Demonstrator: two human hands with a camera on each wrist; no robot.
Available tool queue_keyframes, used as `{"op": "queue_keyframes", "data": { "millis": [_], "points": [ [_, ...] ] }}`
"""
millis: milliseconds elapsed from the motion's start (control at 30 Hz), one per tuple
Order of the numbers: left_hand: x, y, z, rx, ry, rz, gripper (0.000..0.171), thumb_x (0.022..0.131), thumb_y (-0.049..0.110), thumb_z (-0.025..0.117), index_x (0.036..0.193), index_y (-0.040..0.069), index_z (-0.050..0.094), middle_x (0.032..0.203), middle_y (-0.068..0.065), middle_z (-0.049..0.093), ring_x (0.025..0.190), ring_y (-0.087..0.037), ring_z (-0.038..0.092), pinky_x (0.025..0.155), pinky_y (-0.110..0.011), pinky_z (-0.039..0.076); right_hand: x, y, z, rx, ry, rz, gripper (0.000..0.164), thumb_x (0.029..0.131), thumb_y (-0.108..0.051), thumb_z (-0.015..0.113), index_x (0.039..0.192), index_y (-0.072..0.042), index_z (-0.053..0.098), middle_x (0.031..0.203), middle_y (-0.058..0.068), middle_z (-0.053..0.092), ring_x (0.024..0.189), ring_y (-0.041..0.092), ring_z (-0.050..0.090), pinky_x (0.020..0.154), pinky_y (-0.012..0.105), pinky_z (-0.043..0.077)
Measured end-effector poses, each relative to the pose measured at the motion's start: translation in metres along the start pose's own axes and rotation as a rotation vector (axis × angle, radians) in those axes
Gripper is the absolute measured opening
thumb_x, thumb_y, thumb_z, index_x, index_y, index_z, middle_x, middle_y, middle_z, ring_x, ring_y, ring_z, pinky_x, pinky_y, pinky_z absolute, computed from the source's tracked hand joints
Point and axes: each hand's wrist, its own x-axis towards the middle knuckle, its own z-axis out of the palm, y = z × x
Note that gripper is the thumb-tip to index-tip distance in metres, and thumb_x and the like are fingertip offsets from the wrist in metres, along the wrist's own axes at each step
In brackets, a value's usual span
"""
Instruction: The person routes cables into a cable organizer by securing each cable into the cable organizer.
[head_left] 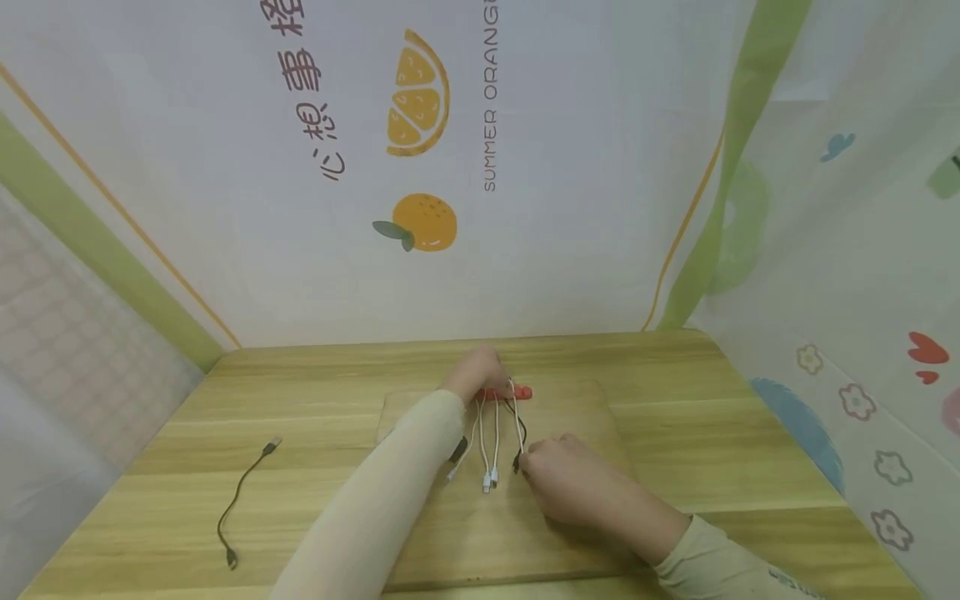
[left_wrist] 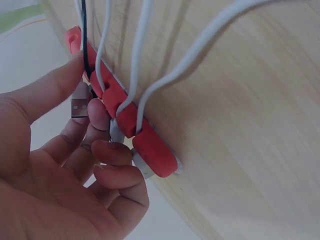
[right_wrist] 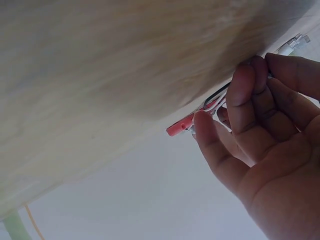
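Observation:
A red cable holder with slots lies near the far edge of a wooden board, several cables seated in it. My left hand is at the holder, its thumb beside a black cable and its fingers curled around a metal USB plug. Toward me, my right hand pinches the lower end of a white charging cable, which runs taut up to the holder. Its fingertips hide that end. Beside it hangs the black cable's small connector. In the right wrist view, the red holder appears beyond the curled fingers.
A short black USB cable lies on the wooden table at the left. White cable ends rest on the board between my arms. A printed curtain hangs behind the table.

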Motion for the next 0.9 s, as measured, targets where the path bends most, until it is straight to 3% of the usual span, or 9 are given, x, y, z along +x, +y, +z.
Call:
{"op": "queue_keyframes", "data": {
  "millis": [100, 200, 300, 633, 900],
  "points": [
    [-0.0030, 0.0024, -0.0016, -0.025, -0.006, -0.023, 0.028, 0.085, 0.017, 0.085, 0.106, 0.003, 0.073, 0.106, -0.011, 0.072, 0.089, -0.025, 0.062, 0.083, -0.041, 0.059, -0.0007, -0.0007, -0.0012, -0.013, 0.004, 0.000, 0.012, 0.099, -0.015, 0.068, 0.091, -0.012, 0.076, 0.081, 0.000, 0.072, 0.069, 0.017, 0.067, 0.069, 0.040, 0.055],
    [-0.0031, 0.0033, -0.0008, -0.059, -0.023, -0.044, 0.017, 0.084, 0.016, 0.083, 0.094, 0.005, 0.074, 0.097, -0.009, 0.072, 0.080, -0.023, 0.060, 0.068, -0.036, 0.052, -0.0014, -0.0011, -0.0018, -0.025, 0.003, 0.000, 0.013, 0.098, -0.015, 0.068, 0.088, -0.013, 0.074, 0.080, -0.001, 0.071, 0.069, 0.016, 0.067, 0.069, 0.040, 0.054],
    [-0.0024, 0.0035, 0.0003, -0.070, -0.034, -0.052, 0.014, 0.083, 0.016, 0.084, 0.086, 0.007, 0.073, 0.090, -0.007, 0.071, 0.074, -0.021, 0.058, 0.061, -0.032, 0.047, -0.0023, -0.0008, -0.0018, -0.036, -0.006, 0.005, 0.011, 0.096, -0.013, 0.069, 0.085, -0.012, 0.073, 0.079, 0.000, 0.070, 0.071, 0.016, 0.067, 0.071, 0.041, 0.053],
    [-0.0068, 0.0016, -0.0008, -0.096, -0.035, -0.074, 0.024, 0.085, 0.014, 0.084, 0.103, 0.003, 0.072, 0.098, -0.012, 0.067, 0.093, -0.032, 0.068, 0.073, -0.040, 0.056, -0.0071, 0.0037, -0.0028, -0.016, -0.063, 0.066, 0.011, 0.094, -0.010, 0.070, 0.083, -0.009, 0.073, 0.075, -0.001, 0.065, 0.069, 0.014, 0.062, 0.075, 0.043, 0.052],
    [-0.0025, -0.0008, -0.0023, -0.132, -0.052, -0.070, 0.017, 0.085, 0.015, 0.085, 0.093, 0.004, 0.075, 0.097, -0.010, 0.071, 0.088, -0.028, 0.065, 0.067, -0.033, 0.050, -0.0083, 0.0012, -0.0100, -0.094, -0.013, 0.052, 0.011, 0.094, -0.013, 0.069, 0.085, -0.009, 0.075, 0.083, 0.001, 0.062, 0.079, 0.019, 0.060, 0.080, 0.047, 0.054]
  ]
}}
